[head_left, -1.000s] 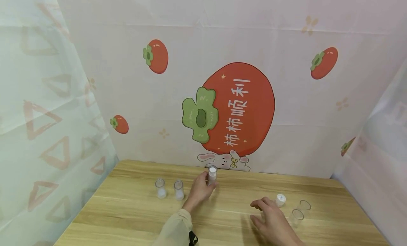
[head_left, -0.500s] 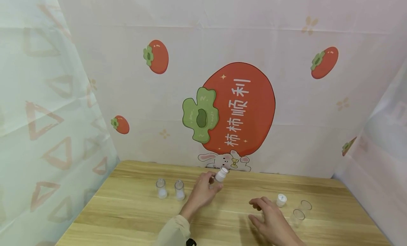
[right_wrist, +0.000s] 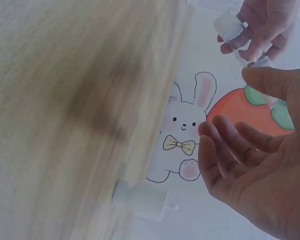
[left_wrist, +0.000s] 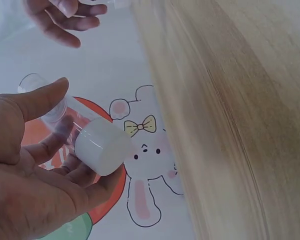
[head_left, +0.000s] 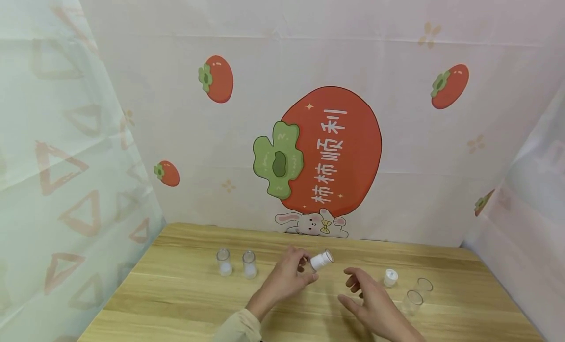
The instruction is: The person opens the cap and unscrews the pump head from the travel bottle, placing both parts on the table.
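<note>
My left hand holds a small clear bottle with white parts, tilted to the right over the table. In the left wrist view the thumb and fingers go round its clear section, and its solid white end points away from the palm. Facing it from the right, my right hand has its fingers loosely bent, with nothing between them. Beyond that hand a white cap with a small nub stands on the table; the right wrist view shows the white cap too.
Two clear bottles with white insides, the left bottle and its neighbour, stand upright left of my left hand. Two clear open-topped cylinders stand at the right. A printed cloth rises behind the wooden table.
My left hand has moved a little right and toward me, tipping the bottle from upright to slanting right. The right hand has shifted slightly left. The other things stay put.
</note>
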The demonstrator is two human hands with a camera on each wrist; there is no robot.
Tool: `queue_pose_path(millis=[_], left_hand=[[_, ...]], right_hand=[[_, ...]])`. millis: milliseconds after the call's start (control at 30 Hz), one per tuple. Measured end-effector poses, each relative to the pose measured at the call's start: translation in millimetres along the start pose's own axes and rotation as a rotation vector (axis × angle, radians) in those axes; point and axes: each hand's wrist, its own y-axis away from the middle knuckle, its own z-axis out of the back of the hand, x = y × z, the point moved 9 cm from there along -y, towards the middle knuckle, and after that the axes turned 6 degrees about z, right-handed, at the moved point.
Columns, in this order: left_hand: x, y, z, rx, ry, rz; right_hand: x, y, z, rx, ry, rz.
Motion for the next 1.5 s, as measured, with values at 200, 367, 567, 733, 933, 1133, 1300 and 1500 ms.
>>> queue_pose_path(millis=[200,367,567,733,933,1133,1300,1500], left_hand=[[-8.4,5.0,-3.8,0.029,-0.060,-0.044],[-19.2,10.5,-7.1,0.057,-0.137,-0.112],[-28.5,14.7,-11.1,0.067,-0.241,-0.159],[-33.7,15.9,-12.9,0.071,-0.252,-0.176],[-36.2,16.4,-15.3,0.073,-0.257,-0.170],[-41.0,18.7,-18.0,0.083,-0.312,-0.197],[-41.5,18.6,-23.4,0.137,-0.307,-0.213],[-42.3,18.8,-25.9,0.165,-0.298,-0.217]], right_hand=[[1.1,-2.5,-0.4,0.039,-0.078,-0.010],[3.7,-5.3,-4.5,0.098,-0.229,-0.023],[12.8,-7.4,-7.5,0.131,-0.309,0.038],[16.0,-7.5,-8.8,0.139,-0.311,0.040],[21.1,-8.0,-7.8,0.123,-0.375,0.062],[22.0,-9.3,-9.1,0.123,-0.454,0.053],[18.1,-9.1,-8.6,0.109,-0.461,0.020],[15.5,-8.5,-8.7,0.083,-0.482,0.003]])
